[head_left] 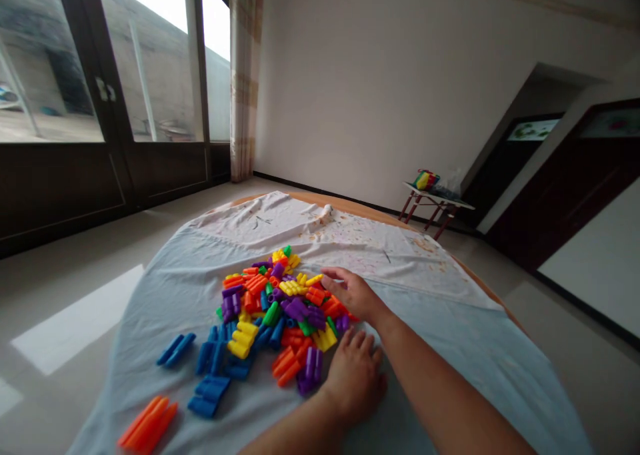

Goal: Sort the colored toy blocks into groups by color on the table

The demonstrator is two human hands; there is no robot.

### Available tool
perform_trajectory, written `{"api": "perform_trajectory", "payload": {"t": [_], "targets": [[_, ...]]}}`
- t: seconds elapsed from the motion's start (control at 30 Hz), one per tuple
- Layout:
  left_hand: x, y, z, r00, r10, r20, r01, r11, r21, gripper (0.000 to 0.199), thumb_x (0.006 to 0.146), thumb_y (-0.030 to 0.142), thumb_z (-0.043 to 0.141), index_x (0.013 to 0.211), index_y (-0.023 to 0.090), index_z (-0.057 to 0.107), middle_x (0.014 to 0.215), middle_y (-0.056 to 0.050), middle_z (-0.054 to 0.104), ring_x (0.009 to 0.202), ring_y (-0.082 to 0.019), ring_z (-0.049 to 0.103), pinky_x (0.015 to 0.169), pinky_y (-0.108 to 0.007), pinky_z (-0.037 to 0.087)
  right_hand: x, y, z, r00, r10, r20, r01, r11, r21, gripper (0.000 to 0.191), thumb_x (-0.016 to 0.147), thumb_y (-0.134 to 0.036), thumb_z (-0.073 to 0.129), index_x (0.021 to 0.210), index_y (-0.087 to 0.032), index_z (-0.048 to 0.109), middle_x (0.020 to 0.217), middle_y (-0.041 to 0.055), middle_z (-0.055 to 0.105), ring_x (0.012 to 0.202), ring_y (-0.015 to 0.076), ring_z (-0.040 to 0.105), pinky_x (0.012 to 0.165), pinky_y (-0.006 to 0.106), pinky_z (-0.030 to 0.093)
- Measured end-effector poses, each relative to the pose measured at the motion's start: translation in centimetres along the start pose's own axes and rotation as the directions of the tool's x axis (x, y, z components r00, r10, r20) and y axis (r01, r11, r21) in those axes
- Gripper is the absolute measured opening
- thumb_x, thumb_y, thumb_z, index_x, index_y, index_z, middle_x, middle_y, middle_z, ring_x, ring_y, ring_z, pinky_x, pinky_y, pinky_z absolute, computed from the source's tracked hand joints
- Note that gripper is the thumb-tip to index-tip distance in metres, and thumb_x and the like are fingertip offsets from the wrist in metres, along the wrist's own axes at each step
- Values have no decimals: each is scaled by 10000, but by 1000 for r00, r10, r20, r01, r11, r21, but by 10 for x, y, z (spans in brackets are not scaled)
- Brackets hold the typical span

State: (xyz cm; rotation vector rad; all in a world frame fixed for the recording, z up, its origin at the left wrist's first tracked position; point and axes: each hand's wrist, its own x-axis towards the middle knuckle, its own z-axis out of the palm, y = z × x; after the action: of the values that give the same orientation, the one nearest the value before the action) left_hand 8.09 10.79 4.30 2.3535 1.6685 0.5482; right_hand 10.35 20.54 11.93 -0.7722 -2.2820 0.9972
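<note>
A heap of coloured plastic building pieces (pixel 277 305) lies on a pale blue cloth (pixel 165 288) spread over a round table. My right hand (pixel 353 293) reaches into the right edge of the heap, fingers spread over orange and red pieces. My left hand (pixel 354 374) rests flat on the cloth just below, its fingertips beside a purple piece (pixel 311 367) and orange pieces (pixel 286 364). Neither hand visibly holds anything.
Loose blue pieces (pixel 176 349) and an orange cluster (pixel 149 425) lie near the cloth's front left. A stained white cloth (pixel 350 238) covers the far side. A small red-legged side table (pixel 434 205) with coloured items stands by the wall. Glass doors are at left.
</note>
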Motion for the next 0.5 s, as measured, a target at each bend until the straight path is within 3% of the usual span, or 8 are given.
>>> {"api": "perform_trajectory", "payload": {"t": [0.13, 0.23, 0.3, 0.37, 0.43, 0.5], "targets": [[-5, 29, -20, 999, 40, 20, -41, 997, 65, 373, 884, 358, 355, 1019, 147, 631, 977, -116, 648, 961, -229, 587, 920, -437, 457, -43, 54, -14, 968, 124, -219, -129, 992, -9, 422, 845, -487, 518, 1095, -166, 632, 1118, 118, 654, 1028, 251, 614, 895, 401, 497], [-19, 53, -47, 999, 36, 22, -36, 999, 25, 350, 878, 365, 371, 972, 168, 645, 910, -97, 657, 882, -232, 608, 814, -401, 493, -65, 80, -10, 942, 127, -310, -152, 987, -56, 432, 839, -477, 514, 1121, -166, 615, 1166, 142, 631, 1096, 269, 585, 923, 428, 486], [-36, 58, -70, 1000, 3, -2, -3, 999, -33, 335, 871, 390, 390, 997, 212, 645, 915, -70, 659, 861, -214, 610, 777, -357, 494, -74, 85, -2, 939, 93, -332, -131, 987, -94, 452, 840, -483, 511, 1153, -168, 595, 1193, 144, 618, 1129, 270, 567, 950, 442, 468], [-61, 47, -92, 995, -92, -46, 89, 993, -76, 336, 872, 414, 384, 1005, 248, 644, 921, -49, 654, 830, -181, 610, 745, -306, 484, -80, 86, 9, 939, 31, -343, -82, 987, -137, 469, 843, -480, 511, 1182, -163, 576, 1221, 145, 602, 1160, 265, 546, 991, 446, 438], [-94, 19, -109, 962, -253, -106, 250, 967, -38, 353, 871, 428, 368, 1018, 256, 639, 959, -51, 652, 855, -183, 612, 767, -305, 474, -87, 87, 21, 934, -22, -357, -51, 980, -195, 476, 833, -460, 533, 1189, -145, 572, 1238, 162, 587, 1180, 269, 530, 1017, 447, 416], [-133, -22, -120, 861, -476, -178, 490, 870, 44, 410, 839, 500, 379, 1061, 266, 632, 1034, -64, 639, 870, -210, 619, 767, -328, 475, -93, 91, 32, 925, -58, -376, -49, 962, -269, 453, 818, -424, 560, 1167, -136, 590, 1242, 178, 580, 1184, 279, 524, 1022, 454, 411]]}}
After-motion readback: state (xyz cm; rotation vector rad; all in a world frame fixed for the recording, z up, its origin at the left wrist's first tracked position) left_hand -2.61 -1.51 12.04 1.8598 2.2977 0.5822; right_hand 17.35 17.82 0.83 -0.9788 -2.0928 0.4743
